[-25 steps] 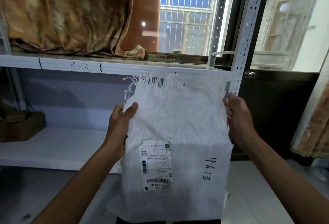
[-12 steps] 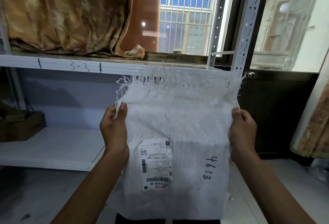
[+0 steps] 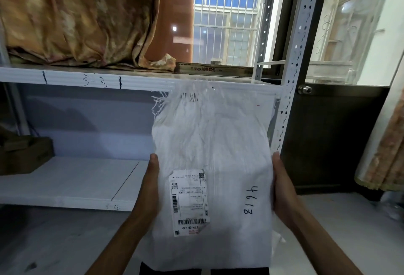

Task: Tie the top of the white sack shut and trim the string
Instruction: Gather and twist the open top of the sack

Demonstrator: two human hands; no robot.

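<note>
the white sack (image 3: 218,143) stands upright in the air in front of the metal shelf rack (image 3: 293,78), held between both hands at about mid-height. the left hand (image 3: 149,187) lies against its left edge and the right hand (image 3: 282,189) against its right edge. each thumb runs straight up the side and the fingers are hidden behind the fabric, so i cannot tell whether either grip is closed on it. the sack's frayed top (image 3: 185,99) hangs loose and untied. a shipping label (image 3: 190,202) and a handwritten number (image 3: 249,200) face the camera.
</note>
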